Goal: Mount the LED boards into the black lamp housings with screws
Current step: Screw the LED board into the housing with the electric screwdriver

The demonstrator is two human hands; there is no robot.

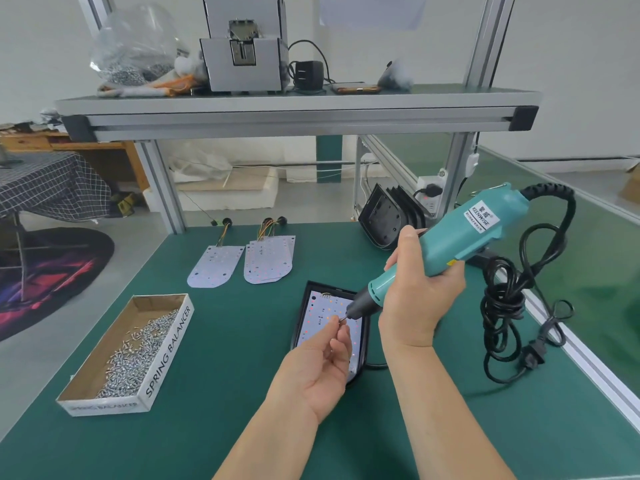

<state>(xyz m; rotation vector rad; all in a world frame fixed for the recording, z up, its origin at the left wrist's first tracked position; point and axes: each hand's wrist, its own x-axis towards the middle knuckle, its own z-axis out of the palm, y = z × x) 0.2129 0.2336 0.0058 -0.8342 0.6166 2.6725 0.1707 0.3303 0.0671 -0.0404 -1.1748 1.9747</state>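
A black lamp housing (300, 317) lies on the green table with a white LED board (320, 315) inside it. My right hand (417, 296) grips a teal electric screwdriver (464, 237) tilted down-left over the board. My left hand (323, 362) pinches a small screw (341, 319) at the screwdriver's tip. Loose LED boards (268, 259) with wire tails lie further back, one single board (214, 266) beside a small stack. A cardboard box of screws (138, 344) sits at the left.
More black housings (388, 216) lean against the frame post at the back right. The screwdriver's coiled black cable and plug (509, 317) lie at the right. An overhead shelf (298, 105) carries a grey machine, a bag of screws and a phone.
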